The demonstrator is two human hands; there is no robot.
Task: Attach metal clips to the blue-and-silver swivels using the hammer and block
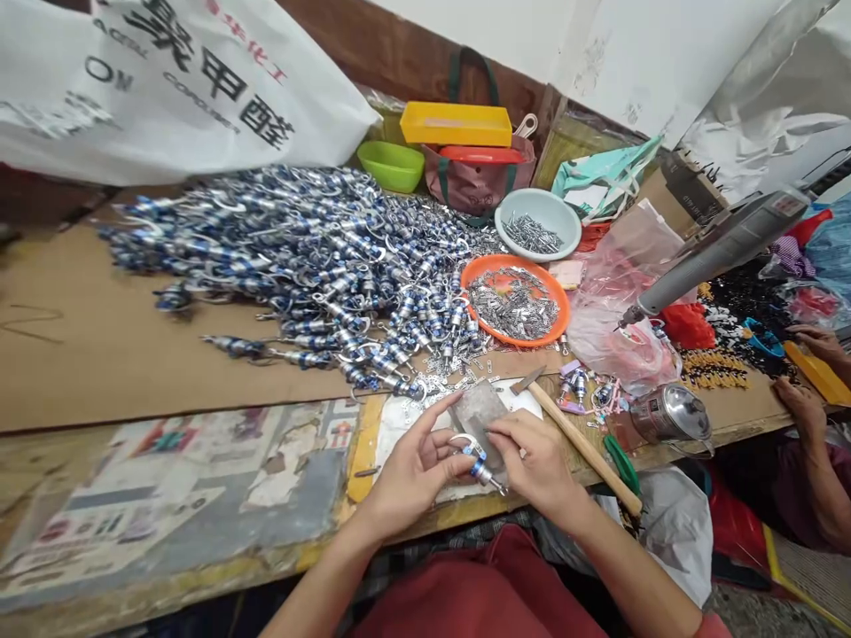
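Note:
My left hand (413,474) is closed on a small blue-and-silver metal fitting (480,468) with a white curved ring, held at the table's front edge. Beside it my right hand (540,461) has thumb and fingers pinched together near the fitting's lower end; what is between them is too small to make out. Under and behind both hands lies a grey metal block (479,409) on a white work surface (397,421). A hammer (585,440) with a wooden handle rests to the right of my right hand.
A large heap of similar fittings (319,257) covers the cardboard. An orange plate (565,310) holds flat metal links; a grey bowl (575,213) holds metal pins. An electric screwdriver (718,252) hangs at right, above a metal cup (670,413). Another person's hands (801,412) are far right.

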